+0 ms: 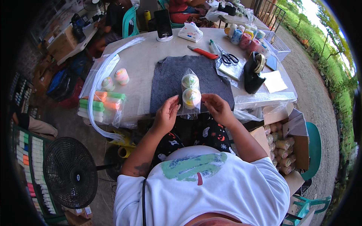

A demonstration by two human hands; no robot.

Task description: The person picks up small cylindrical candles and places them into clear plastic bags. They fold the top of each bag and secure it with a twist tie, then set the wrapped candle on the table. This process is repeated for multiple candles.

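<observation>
A clear plastic bag holding two rounded, pastel swirled pieces, possibly candles, lies on a dark grey towel. The nearer piece is yellow, pink and white; the farther one is pale green and white. At the bag's left edge is my left hand, thumb and fingers apart with nothing visible between them. My right hand is at the right edge, fingers curled inward; whether they pinch the film is unclear. Two similar loose pieces, one pink-orange and one greenish, stand to the left.
White strands cross bagged coloured sticks on the left. A red-handled knife, scissors and a tape dispenser lie right. An open carton holds wrapped pieces. A fan stands left; people sit beyond the table.
</observation>
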